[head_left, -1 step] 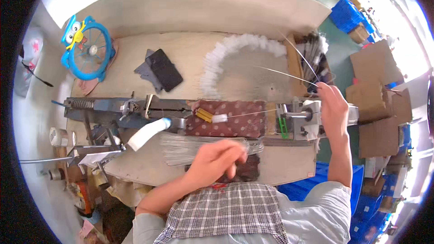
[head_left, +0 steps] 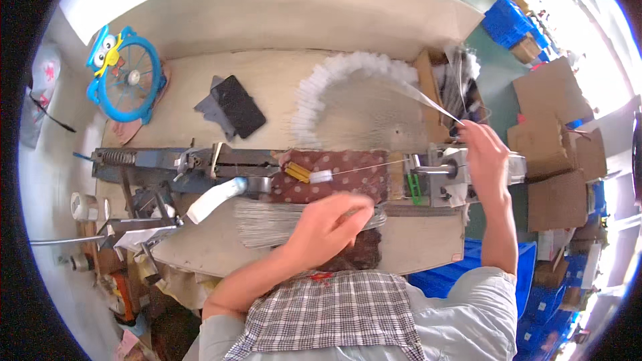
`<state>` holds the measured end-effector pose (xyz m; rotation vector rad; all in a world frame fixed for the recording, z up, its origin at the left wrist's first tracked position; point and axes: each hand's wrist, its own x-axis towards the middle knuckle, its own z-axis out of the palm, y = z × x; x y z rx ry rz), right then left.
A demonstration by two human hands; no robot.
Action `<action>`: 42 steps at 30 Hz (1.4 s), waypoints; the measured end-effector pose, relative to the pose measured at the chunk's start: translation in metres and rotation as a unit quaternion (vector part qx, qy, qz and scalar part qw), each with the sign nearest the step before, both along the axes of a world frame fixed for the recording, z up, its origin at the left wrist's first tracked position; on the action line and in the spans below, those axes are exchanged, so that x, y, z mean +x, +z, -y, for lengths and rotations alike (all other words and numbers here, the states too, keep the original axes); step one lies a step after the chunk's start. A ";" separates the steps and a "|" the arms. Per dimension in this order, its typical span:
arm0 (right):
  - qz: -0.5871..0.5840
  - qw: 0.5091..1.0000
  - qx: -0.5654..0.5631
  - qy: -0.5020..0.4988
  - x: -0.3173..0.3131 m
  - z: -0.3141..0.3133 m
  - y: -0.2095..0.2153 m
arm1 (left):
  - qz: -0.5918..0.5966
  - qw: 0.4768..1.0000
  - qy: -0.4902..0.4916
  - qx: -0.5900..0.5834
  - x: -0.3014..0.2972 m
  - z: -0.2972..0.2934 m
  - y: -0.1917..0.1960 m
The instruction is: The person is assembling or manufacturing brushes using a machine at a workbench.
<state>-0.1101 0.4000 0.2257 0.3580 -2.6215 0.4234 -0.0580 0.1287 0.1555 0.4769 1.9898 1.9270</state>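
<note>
Head view, and here's my right hand [head_left: 487, 154] out over the right end of the workbench [head_left: 424, 241], thumb and fingertips pinched on a thin white strand [head_left: 438, 107] that slants up to the left; it's blurred, so I can't tell whether that's one strand or several. Nearer to me, my left hand [head_left: 331, 220] sits over the right part of a silvery wire bundle [head_left: 261, 224], fingers bent, and I can't tell whether they grip anything or touch the wires.

Just beyond, on the brown polka-dot cloth [head_left: 341, 192], a yellow piece [head_left: 297, 172] lies end to end with a small white cylinder [head_left: 321, 176]. Out of that cylinder a fine wire [head_left: 368, 168] runs right, toward the metal fixture [head_left: 455, 194] with a green clip [head_left: 415, 189] beside it. Behind the cloth, a fluffy white arc [head_left: 309, 93] curves over the benchtop, its right end near a cardboard box [head_left: 428, 87]. Over left, a black phone [head_left: 242, 110]; farther left, a blue owl-topped fan [head_left: 134, 77].
</note>
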 end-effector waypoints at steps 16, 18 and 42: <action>0.276 0.941 -0.163 0.107 -0.024 0.014 -0.063 | -0.439 0.733 0.066 -0.516 -0.114 -0.064 -0.080; 0.315 0.930 -0.124 0.143 -0.026 0.021 -0.038 | -0.463 0.661 0.117 -0.579 -0.134 -0.055 -0.083; 0.131 0.945 -0.024 0.297 -0.041 0.193 -0.074 | 0.090 0.923 0.273 -0.255 -0.002 0.068 -0.075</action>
